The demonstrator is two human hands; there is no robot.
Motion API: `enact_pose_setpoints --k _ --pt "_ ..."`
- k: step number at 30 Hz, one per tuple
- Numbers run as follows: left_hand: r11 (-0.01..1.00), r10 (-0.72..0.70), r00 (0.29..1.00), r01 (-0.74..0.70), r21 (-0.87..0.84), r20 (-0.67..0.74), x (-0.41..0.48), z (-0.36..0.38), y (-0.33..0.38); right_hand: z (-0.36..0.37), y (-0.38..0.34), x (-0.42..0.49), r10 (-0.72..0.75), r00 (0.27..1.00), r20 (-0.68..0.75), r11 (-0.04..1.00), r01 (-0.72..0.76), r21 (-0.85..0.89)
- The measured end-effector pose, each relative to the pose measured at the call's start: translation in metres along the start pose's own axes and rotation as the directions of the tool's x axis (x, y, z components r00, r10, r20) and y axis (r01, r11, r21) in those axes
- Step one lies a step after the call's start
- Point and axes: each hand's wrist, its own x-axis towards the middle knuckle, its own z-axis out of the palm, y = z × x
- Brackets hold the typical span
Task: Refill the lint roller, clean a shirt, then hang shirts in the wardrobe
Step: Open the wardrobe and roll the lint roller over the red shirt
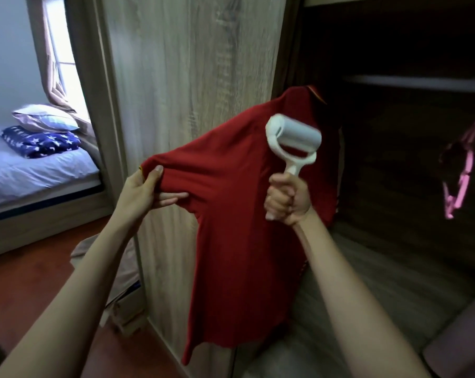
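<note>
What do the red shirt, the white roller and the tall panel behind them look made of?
Red shirt: soft matte fabric, likely knit; it drapes and stretches where the left hand pinches the sleeve. Lint roller: smooth white plastic, apparently; its roll looks papery. Wardrobe panel: pale matte wood grain, possibly laminate.

A bedroom in a private home: a bed made up with pale sheets carries a pillow stacked on a folded blue star-print blanket near the mattress's far edge, beside a curtain hanging at a bright window. A wood-grain wardrobe stands open on the reddish wooden floor, its dark interior showing a shelf, a pink hanger and a red shirt hanging at the open front edge.
</note>
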Motion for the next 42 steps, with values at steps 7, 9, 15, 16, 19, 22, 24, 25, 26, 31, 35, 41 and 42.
enact_pose_setpoints --k 7,9,15,16,19,22,24,25,26,31,35,41,42 --pt "1.0 0.006 0.998 -0.007 -0.008 -0.062 -0.012 0.004 -0.01 0.07 0.05 0.06 -0.043 0.861 -0.507 0.939 -0.139 -0.315" --pt "1.0 0.017 0.998 -0.016 0.008 -0.061 -0.014 0.003 -0.011 0.074 0.035 0.071 -0.052 0.829 -0.556 0.938 -0.151 -0.313" --pt "0.998 -0.005 0.999 0.008 0.061 -0.04 -0.015 -0.003 -0.02 0.07 0.052 0.056 0.1 0.802 -0.589 0.886 -0.341 -0.315" --pt "0.999 -0.009 0.999 0.011 0.051 -0.046 -0.016 -0.002 -0.02 0.072 0.046 0.064 0.105 0.809 -0.578 0.885 -0.342 -0.317" --pt "0.999 0.001 0.999 0.002 0.047 -0.053 -0.017 -0.002 -0.02 0.075 0.042 0.076 0.063 0.811 -0.582 0.883 -0.317 -0.346" --pt "0.997 -0.008 0.999 0.011 0.079 -0.043 -0.015 -0.002 -0.019 0.069 0.073 0.052 0.087 0.797 -0.598 0.866 -0.357 -0.35" --pt "0.998 -0.012 0.998 0.015 0.068 -0.055 -0.015 -0.001 -0.02 0.067 0.078 0.042 0.073 0.791 -0.608 0.882 -0.336 -0.332" --pt "0.998 -0.012 0.998 0.016 0.06 -0.062 -0.015 0.0 -0.019 0.067 0.069 0.044 0.036 0.783 -0.62 0.896 -0.301 -0.327" --pt "0.999 -0.011 0.998 0.014 0.051 -0.063 -0.016 0.001 -0.019 0.066 0.057 0.049 -0.018 0.774 -0.633 0.904 -0.258 -0.341" --pt "1.0 0.002 0.998 0.0 0.026 -0.064 -0.018 0.0 -0.018 0.062 0.058 0.05 -0.102 0.726 -0.681 0.901 -0.223 -0.372" --pt "0.999 0.011 0.999 -0.009 0.032 -0.049 -0.018 -0.001 -0.019 0.065 0.053 0.051 -0.183 0.722 -0.667 0.938 -0.075 -0.338" --pt "0.999 0.029 0.999 -0.027 0.039 -0.043 -0.016 -0.003 -0.017 0.039 -0.026 0.014 -0.138 0.952 -0.274 0.972 0.078 -0.221" --pt "0.999 0.032 0.999 -0.03 0.04 -0.044 -0.016 -0.004 -0.017 0.03 -0.026 0.003 -0.095 0.971 -0.22 0.978 0.05 -0.2"
